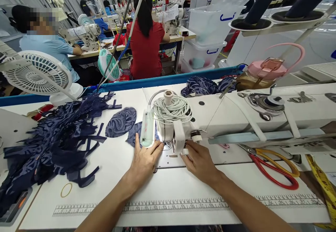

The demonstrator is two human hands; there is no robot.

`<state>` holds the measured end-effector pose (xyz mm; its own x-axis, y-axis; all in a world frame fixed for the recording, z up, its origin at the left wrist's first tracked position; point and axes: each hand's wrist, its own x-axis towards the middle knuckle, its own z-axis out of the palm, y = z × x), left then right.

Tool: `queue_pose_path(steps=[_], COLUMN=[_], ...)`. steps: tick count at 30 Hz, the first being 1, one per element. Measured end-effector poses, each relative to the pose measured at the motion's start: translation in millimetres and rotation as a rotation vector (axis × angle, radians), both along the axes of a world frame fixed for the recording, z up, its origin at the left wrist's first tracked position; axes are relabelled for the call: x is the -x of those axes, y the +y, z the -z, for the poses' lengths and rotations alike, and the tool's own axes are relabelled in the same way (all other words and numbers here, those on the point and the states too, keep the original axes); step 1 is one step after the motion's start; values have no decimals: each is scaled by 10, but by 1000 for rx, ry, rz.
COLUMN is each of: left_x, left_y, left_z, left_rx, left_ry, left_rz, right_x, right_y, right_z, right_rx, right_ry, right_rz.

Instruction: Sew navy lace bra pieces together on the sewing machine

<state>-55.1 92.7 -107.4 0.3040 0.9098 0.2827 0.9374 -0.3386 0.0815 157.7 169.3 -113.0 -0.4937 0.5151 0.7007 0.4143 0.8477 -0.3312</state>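
My left hand (145,160) lies flat on the white sewing machine bed, fingers apart, its index fingertip at the edge of a navy patterned fabric piece (134,134). Its thumb side reaches close to the presser foot (168,145). A second navy cut piece (121,121) lies just left of it. My right hand (199,160) is at the other side of the needle area, fingers bent and drawn together; the machine head (180,135) partly hides its fingertips, and what they hold cannot be made out. Coiled pale cord (172,109) sits on top of the head.
A heap of navy fabric strips (60,134) covers the left side, near a yellow ring (66,190). Red-and-yellow-handled scissors (275,169) and a yellow tape measure (321,179) lie right. A white fan (38,72) and pink-lidded bottle (262,72) stand behind. Co-workers sit beyond.
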Motion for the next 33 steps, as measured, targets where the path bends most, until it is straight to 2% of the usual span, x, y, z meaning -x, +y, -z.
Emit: queue_pose_path(steps=[5, 11, 20, 25, 29, 33], left_x=[-12, -19, -44, -20, -19, -14], left_y=[35, 51, 9, 35, 98, 73], left_z=[18, 26, 5, -20, 19, 74], left_rx=[-14, -42, -32, -75, -87, -119], left_ry=[9, 5, -67, -130, -30, -51], left_rz=[-14, -7, -13, -101, -142, -276], right_x=[-2, 5, 28, 35, 48, 65], right_y=[6, 40, 3, 9, 19, -12], right_z=[2, 33, -23, 18, 70, 64], right_rx=[-20, -31, -13, 3, 17, -12], right_ry=[27, -8, 10, -9, -38, -55], right_rz=[-12, 62, 36, 47, 52, 17])
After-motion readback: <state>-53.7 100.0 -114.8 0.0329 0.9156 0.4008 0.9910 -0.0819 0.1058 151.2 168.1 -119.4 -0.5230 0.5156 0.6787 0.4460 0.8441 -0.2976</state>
